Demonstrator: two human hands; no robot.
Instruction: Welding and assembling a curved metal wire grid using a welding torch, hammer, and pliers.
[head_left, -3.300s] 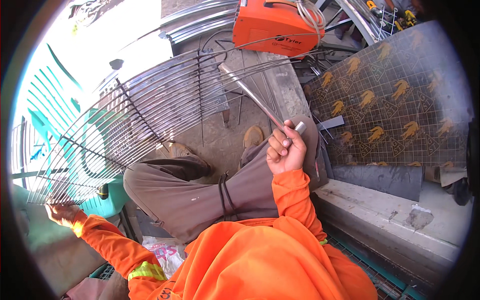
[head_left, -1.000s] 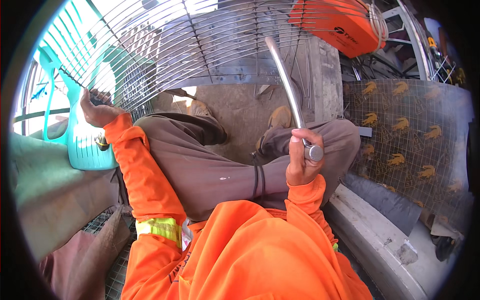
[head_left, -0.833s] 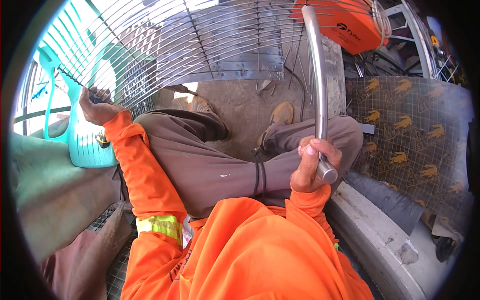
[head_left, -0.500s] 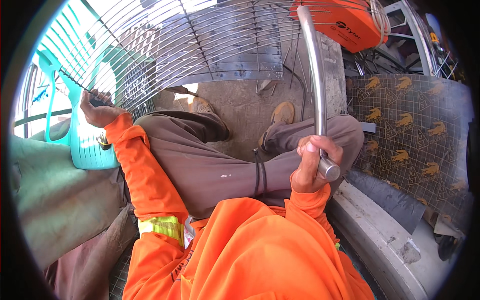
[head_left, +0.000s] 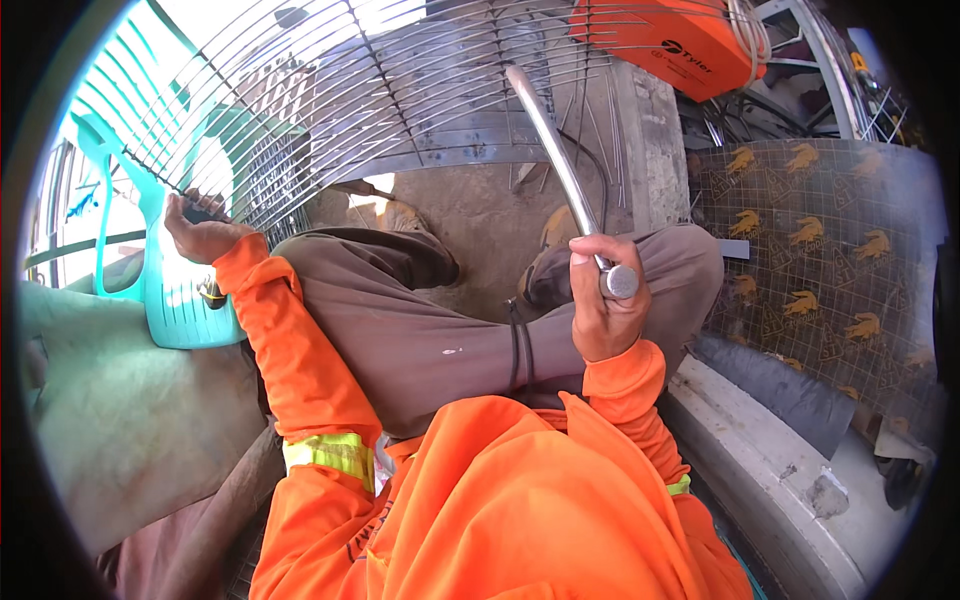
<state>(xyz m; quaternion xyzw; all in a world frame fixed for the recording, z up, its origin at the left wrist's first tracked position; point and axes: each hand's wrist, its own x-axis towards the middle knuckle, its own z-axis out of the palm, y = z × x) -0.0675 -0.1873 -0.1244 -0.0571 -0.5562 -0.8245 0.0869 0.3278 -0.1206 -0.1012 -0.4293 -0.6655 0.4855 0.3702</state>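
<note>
Silver round metal rod [head_left: 558,160] slants from the clenched right hand [head_left: 608,308] toward the frame's upper-left grey wire grille [head_left: 388,92], pinched by the left hand [head_left: 206,234].

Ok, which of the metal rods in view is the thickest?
The shiny rod gripped in the right hand; the wires of the grid at the left hand are far thinner.
</note>
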